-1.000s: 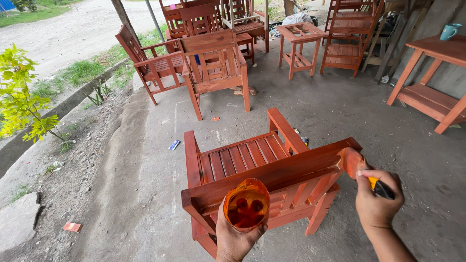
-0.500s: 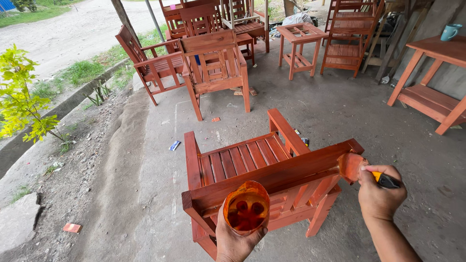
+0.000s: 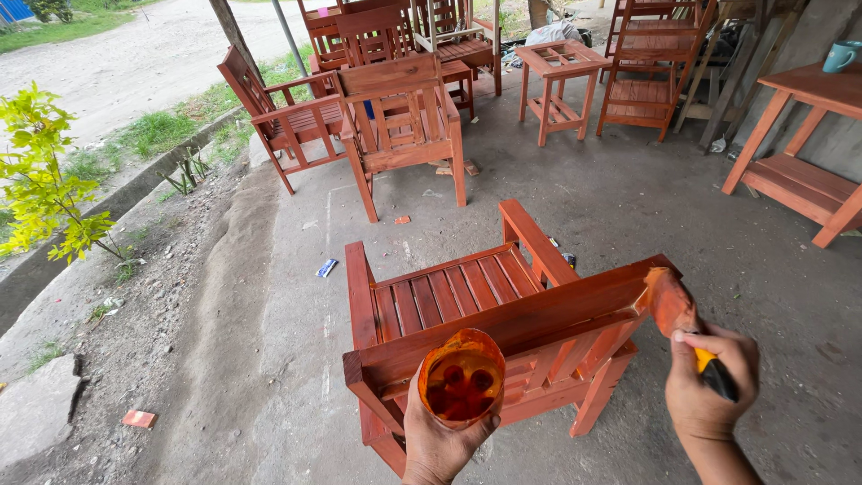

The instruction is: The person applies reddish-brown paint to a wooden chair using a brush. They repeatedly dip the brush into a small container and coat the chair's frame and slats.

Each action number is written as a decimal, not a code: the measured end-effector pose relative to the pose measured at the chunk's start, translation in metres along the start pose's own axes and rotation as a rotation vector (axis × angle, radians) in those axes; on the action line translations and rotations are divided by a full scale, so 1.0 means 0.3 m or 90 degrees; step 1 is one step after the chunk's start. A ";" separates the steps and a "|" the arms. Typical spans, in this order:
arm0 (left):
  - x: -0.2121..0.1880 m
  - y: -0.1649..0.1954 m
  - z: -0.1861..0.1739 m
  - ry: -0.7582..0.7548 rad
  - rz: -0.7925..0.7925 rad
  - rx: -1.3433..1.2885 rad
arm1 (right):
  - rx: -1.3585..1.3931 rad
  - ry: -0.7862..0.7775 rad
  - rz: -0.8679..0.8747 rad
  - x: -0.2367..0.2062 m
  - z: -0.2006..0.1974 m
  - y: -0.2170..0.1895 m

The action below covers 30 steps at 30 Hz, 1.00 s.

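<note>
A reddish-brown wooden armchair (image 3: 467, 296) with a slatted seat stands just in front of me, its back rail toward me. My left hand (image 3: 440, 440) holds a small cut plastic cup (image 3: 461, 377) with dark red-brown stain in it, just below the back rail. My right hand (image 3: 709, 386) grips a paintbrush (image 3: 675, 310) with a yellow and black handle. Its stained bristles touch the right end of the chair's top rail.
Several more stained wooden chairs (image 3: 395, 117) stand at the back, with a small side table (image 3: 561, 67) and a shelf unit (image 3: 651, 76). A low wooden table (image 3: 804, 135) with a teal mug (image 3: 840, 56) is at right. Dirt, a leafy plant (image 3: 40, 189) and a kerb lie left.
My right hand has shifted the brush slightly along the right end of the top rail. The cup in my left hand has stayed nearly still.
</note>
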State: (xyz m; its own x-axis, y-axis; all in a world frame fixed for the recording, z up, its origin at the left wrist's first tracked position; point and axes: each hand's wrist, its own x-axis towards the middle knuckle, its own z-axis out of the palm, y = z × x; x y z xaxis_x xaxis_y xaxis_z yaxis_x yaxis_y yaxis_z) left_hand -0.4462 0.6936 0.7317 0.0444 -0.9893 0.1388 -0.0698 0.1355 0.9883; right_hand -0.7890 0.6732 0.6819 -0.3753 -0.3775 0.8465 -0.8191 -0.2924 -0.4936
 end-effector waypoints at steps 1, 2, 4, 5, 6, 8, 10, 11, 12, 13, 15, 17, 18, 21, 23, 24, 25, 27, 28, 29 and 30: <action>0.002 0.000 0.007 0.004 -0.007 0.012 | 0.010 -0.012 -0.009 -0.025 0.021 0.003; 0.006 0.001 0.014 0.007 -0.012 0.024 | 0.021 -0.023 -0.019 -0.047 0.037 0.007; 0.006 0.003 0.024 -0.002 -0.001 0.022 | -0.017 -0.079 0.039 -0.109 0.055 0.002; 0.005 0.004 0.027 -0.005 0.005 0.021 | -0.034 -0.107 0.067 -0.133 0.061 0.000; 0.005 0.005 0.029 -0.002 0.006 0.010 | -0.024 -0.115 0.072 -0.148 0.067 0.000; 0.001 0.003 0.030 0.001 0.002 -0.014 | -0.010 -0.135 0.086 -0.151 0.063 0.008; 0.011 0.000 0.024 -0.006 -0.007 0.020 | -0.082 -0.190 0.142 -0.105 0.054 0.029; 0.003 -0.003 0.019 -0.010 -0.020 0.039 | -0.120 -0.224 0.173 -0.080 0.049 0.036; 0.001 -0.007 0.017 -0.012 -0.015 0.024 | -0.103 -0.231 0.225 -0.045 0.040 0.045; 0.006 -0.008 0.014 -0.012 -0.007 0.009 | -0.085 -0.236 0.275 0.003 0.020 0.060; 0.005 -0.012 0.010 -0.010 0.001 -0.008 | -0.058 -0.225 0.285 0.054 0.015 0.052; 0.005 -0.015 0.011 -0.006 0.003 -0.015 | -0.045 -0.192 0.205 0.094 0.024 0.030; -0.002 -0.016 0.014 -0.006 0.002 -0.018 | -0.081 -0.231 0.217 0.102 0.021 0.016; -0.003 -0.014 0.021 -0.001 0.017 -0.007 | -0.123 -0.293 0.299 0.152 0.034 -0.002; -0.001 -0.012 0.022 0.001 0.019 0.026 | -0.074 -0.287 0.430 0.181 0.036 0.003; -0.002 -0.011 0.018 0.004 0.017 0.011 | -0.064 -0.267 0.433 0.188 0.042 0.004; -0.001 -0.010 0.016 0.004 0.015 -0.007 | -0.057 -0.244 0.436 0.189 0.050 0.002; 0.007 -0.008 0.012 -0.001 0.018 -0.026 | -0.058 -0.225 0.420 0.168 0.071 -0.024; 0.007 -0.007 0.007 -0.003 0.016 -0.025 | -0.067 -0.236 0.404 0.133 0.091 -0.059; 0.006 -0.007 0.006 -0.008 0.012 -0.025 | -0.079 -0.245 0.389 0.097 0.108 -0.097; 0.009 -0.006 0.006 -0.003 0.019 -0.019 | -0.049 -0.247 0.350 0.062 0.126 -0.142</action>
State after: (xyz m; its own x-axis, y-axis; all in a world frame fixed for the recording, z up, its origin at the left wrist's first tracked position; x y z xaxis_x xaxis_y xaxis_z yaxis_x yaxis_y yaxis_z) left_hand -0.4476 0.6906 0.7302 0.0384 -0.9851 0.1677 -0.0414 0.1661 0.9852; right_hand -0.7447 0.6454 0.7110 -0.5752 -0.7461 0.3355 -0.5875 0.0913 -0.8041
